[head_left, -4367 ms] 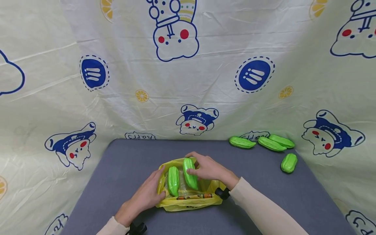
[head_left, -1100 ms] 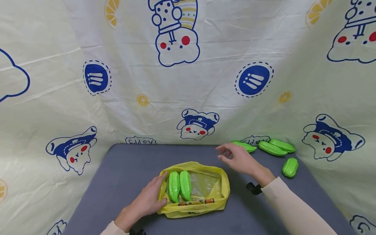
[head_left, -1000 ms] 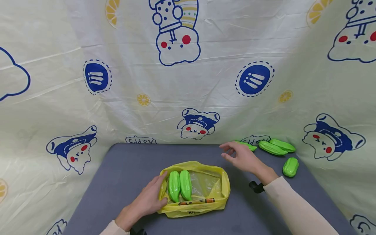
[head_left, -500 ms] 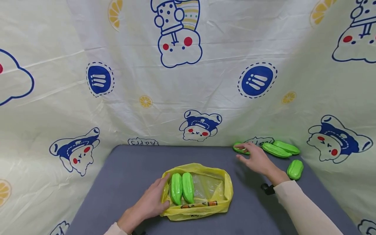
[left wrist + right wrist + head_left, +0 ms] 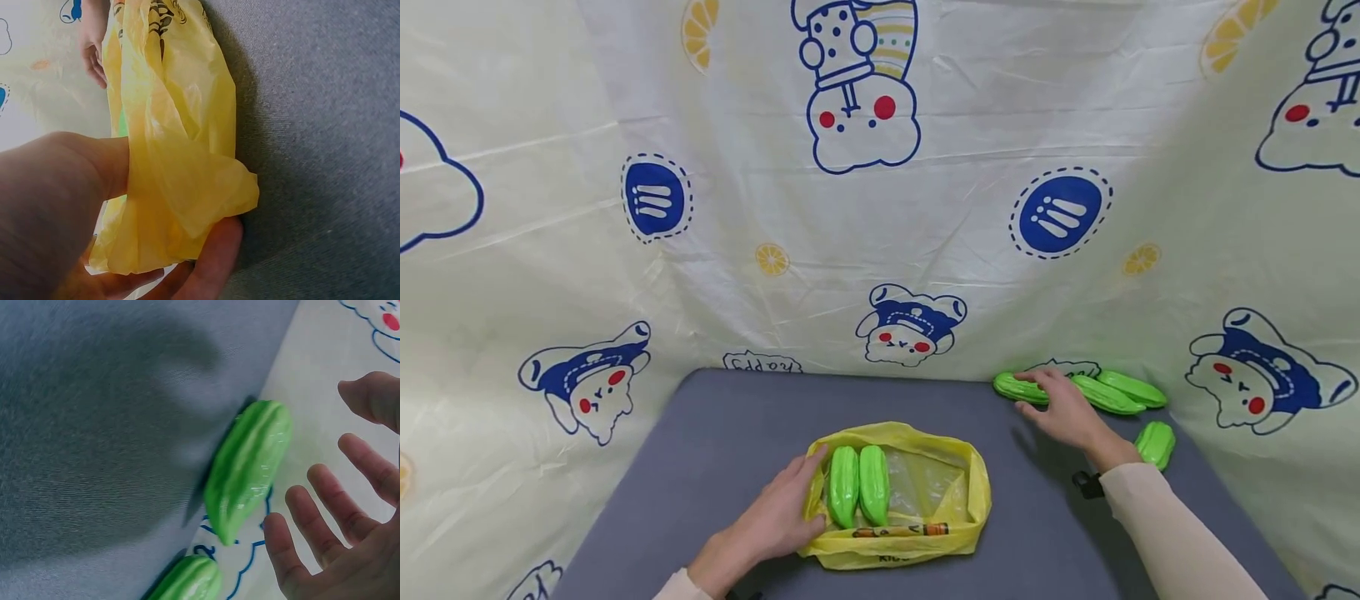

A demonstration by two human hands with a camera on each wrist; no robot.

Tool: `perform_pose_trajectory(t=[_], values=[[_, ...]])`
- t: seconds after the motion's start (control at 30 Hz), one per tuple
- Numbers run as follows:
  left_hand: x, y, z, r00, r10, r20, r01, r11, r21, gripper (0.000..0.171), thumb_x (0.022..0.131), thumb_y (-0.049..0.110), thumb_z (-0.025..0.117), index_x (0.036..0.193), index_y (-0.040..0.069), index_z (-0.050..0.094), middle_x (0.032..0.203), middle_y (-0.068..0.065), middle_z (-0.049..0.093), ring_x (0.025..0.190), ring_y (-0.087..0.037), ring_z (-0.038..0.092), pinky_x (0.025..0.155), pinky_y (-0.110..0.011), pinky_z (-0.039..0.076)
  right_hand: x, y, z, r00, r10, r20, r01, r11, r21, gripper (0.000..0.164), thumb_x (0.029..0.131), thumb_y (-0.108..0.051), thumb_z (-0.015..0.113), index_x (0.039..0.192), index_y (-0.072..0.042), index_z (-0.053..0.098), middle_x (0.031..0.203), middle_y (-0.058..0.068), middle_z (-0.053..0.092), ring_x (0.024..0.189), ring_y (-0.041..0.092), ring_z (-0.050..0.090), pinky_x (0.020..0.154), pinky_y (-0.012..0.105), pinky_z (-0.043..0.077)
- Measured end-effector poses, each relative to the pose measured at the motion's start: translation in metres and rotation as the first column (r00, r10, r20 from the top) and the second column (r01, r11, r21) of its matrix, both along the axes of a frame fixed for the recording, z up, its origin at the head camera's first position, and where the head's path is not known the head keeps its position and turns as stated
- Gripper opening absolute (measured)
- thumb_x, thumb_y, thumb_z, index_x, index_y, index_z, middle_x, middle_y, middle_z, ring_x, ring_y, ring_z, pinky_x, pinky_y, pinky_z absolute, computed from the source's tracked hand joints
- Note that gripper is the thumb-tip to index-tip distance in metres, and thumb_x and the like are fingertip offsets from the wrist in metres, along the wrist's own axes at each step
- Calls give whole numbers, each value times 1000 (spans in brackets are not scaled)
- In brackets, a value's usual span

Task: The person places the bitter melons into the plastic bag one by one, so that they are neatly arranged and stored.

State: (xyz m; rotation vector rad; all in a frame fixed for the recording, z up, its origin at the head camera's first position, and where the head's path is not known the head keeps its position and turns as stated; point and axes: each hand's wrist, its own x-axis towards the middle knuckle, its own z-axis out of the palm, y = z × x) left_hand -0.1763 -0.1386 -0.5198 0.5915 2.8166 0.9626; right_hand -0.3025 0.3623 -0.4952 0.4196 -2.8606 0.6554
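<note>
A yellow plastic bag (image 5: 925, 546) stands with its mouth spread on the dark grey table. Two green ribbed gourds (image 5: 844, 487) lie side by side in its left half. My left hand (image 5: 775, 512) holds the bag's left side; in the left wrist view the yellow film (image 5: 187, 131) passes between thumb and fingers. At the back right, my right hand (image 5: 1067, 412) hovers with fingers spread, overlapping a ribbed gourd (image 5: 1013, 387) in the head view. In the right wrist view that gourd (image 5: 250, 465) lies apart from the fingertips (image 5: 300, 515).
Two more gourds (image 5: 1108, 393) lie together at the table's back right corner. Another gourd (image 5: 1156, 444) sits near the right edge, partly behind my right wrist. A white printed sheet (image 5: 940, 225) hangs behind the table (image 5: 722, 433).
Earlier my right hand held a gourd inside the bag; that gourd now lies beside the other one. The right hand has moved right and back to the far gourd. The left hand stays put.
</note>
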Motion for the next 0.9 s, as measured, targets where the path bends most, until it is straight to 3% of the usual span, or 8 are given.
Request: perform_pose_trajectory(t=[0.53, 0.9], values=[[2, 0, -1, 1000, 10, -6, -10, 1000, 4, 106, 87, 8, 83, 182, 6, 36, 170, -28, 57, 154, -49, 61, 120, -71, 56, -23, 13, -20, 1000, -26, -4, 26, 998, 60, 58, 110, -23, 80, 163, -4, 64, 159, 36, 59, 144, 63, 55, 110, 82, 49], [3, -2, -2, 1000, 24, 14, -24, 1000, 12, 105, 88, 9, 83, 182, 6, 36, 171, -27, 56, 155, -49, 61, 120, -71, 56, -35, 15, -25, 998, -54, 26, 51, 995, 85, 60, 107, -23, 85, 160, -4, 66, 154, 37, 60, 140, 66, 55, 102, 85, 49]])
